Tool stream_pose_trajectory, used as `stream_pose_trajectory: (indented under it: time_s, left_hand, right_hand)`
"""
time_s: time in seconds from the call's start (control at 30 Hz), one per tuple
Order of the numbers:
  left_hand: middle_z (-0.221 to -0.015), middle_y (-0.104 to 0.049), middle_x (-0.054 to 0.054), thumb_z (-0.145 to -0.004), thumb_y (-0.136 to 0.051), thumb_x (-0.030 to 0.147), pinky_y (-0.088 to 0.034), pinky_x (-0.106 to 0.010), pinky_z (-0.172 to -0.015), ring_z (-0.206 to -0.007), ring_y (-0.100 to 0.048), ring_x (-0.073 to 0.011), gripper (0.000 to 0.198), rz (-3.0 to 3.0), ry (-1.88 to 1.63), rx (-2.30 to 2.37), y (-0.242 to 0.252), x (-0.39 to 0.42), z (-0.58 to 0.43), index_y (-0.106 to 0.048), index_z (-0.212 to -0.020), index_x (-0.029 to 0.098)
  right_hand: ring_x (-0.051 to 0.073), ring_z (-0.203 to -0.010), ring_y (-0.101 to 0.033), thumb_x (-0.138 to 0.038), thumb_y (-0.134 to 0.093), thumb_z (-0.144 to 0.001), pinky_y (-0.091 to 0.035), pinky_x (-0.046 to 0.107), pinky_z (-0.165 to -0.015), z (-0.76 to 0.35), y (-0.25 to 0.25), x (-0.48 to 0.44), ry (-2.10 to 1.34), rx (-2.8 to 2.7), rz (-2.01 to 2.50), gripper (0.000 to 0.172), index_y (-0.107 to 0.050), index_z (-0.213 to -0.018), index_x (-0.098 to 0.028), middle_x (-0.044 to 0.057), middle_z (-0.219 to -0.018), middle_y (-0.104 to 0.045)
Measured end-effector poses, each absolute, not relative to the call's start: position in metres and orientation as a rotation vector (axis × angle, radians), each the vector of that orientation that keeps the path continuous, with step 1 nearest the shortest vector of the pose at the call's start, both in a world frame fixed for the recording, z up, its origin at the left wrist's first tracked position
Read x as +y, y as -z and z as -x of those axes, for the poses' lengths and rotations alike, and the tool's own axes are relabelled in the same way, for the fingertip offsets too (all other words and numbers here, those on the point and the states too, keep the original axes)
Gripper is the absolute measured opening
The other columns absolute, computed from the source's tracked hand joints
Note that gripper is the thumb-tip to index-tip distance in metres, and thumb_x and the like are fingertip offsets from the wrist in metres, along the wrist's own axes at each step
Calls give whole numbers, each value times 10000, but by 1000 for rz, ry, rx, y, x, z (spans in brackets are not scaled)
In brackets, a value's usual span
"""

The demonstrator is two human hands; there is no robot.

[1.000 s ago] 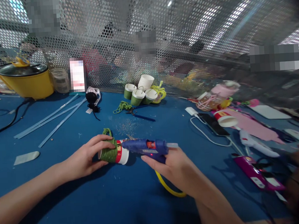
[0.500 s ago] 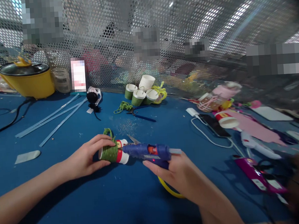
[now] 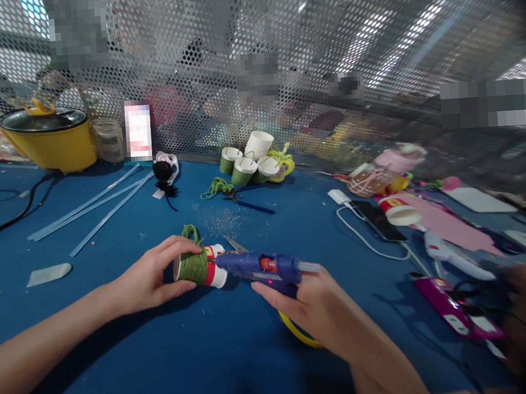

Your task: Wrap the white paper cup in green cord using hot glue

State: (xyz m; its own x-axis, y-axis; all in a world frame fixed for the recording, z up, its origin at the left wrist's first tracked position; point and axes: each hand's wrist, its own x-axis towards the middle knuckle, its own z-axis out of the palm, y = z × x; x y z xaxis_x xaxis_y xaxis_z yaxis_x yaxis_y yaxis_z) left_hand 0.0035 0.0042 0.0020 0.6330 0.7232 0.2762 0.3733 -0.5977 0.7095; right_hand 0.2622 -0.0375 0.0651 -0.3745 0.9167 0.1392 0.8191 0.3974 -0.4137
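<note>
A paper cup [image 3: 195, 269], red and white with green yarn wound around part of it, lies on its side on the blue table. My left hand [image 3: 163, 271] grips it, thumb below and fingers on top. A loose tuft of green yarn [image 3: 191, 232] sticks up behind the cup. My right hand [image 3: 303, 304] is wrapped around a blue hot glue gun [image 3: 258, 264] with a clear glue stick in its back end. The gun's nozzle is at the cup's red band, by the yarn's edge; whether it touches is unclear. Scissors [image 3: 234, 244] lie partly hidden behind the gun.
Behind are several small cups wrapped in green [image 3: 244, 171], green yarn [image 3: 218, 188] and blue-handled pliers [image 3: 250, 204]. Glue sticks [image 3: 112, 213] and a yellow pot [image 3: 50, 144] are left. On the right are a phone [image 3: 377, 220], a white glue gun [image 3: 458, 256] and a purple power strip [image 3: 450, 304].
Almost nothing differs. Both hands, the cup and the glue gun hold the same places; the camera view has shifted very slightly.
</note>
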Motion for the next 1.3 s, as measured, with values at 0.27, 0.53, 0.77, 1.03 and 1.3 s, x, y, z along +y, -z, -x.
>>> stream_pose_trajectory:
  time_s: [0.27,0.53,0.77,1.03,1.3]
  left_hand:
    - [-1153,-517,-87,-827,-575,286,-477,-337,-849,-1010,-546,-218,386,-2215,-720,901,-4,4,-4,-422,-1176,223]
    - [-1136,-525,-84,-827,-572,292,-483,-325,-825,-990,-552,-211,375,-2218,-710,924,-4,4,-4,-426,-1165,221]
    - [-1113,-536,-73,-820,-579,298,-488,-312,-800,-952,-563,-202,371,-2208,-717,936,-4,4,-5,-439,-1156,223]
    - [-1091,-544,-66,-815,-581,305,-490,-299,-772,-917,-572,-193,370,-2198,-718,957,-5,4,-5,-449,-1149,217]
    - [-1126,-518,-66,-817,-584,278,-475,-318,-827,-983,-550,-199,384,-2207,-707,923,-3,4,-5,-427,-1163,224]
  right_hand:
    - [170,-609,-624,-298,-545,-810,-491,261,-620,-264,-64,-39,-416,-2363,1473,146,-651,-740,-225,7,-659,-675]
    - [167,-576,-607,-302,-535,-814,-485,259,-588,-265,-62,-39,-413,-2377,1466,143,-657,-816,-228,2,-631,-654]
    - [166,-538,-582,-315,-514,-828,-470,260,-556,-265,-62,-40,-371,-2406,1474,160,-651,-831,-231,0,-576,-612]
    - [166,-528,-568,-316,-501,-839,-448,268,-544,-265,-63,-41,-346,-2438,1469,165,-641,-849,-231,2,-592,-606]
    - [157,-566,-596,-291,-515,-836,-475,249,-573,-264,-64,-40,-372,-2407,1477,151,-647,-841,-216,3,-634,-644]
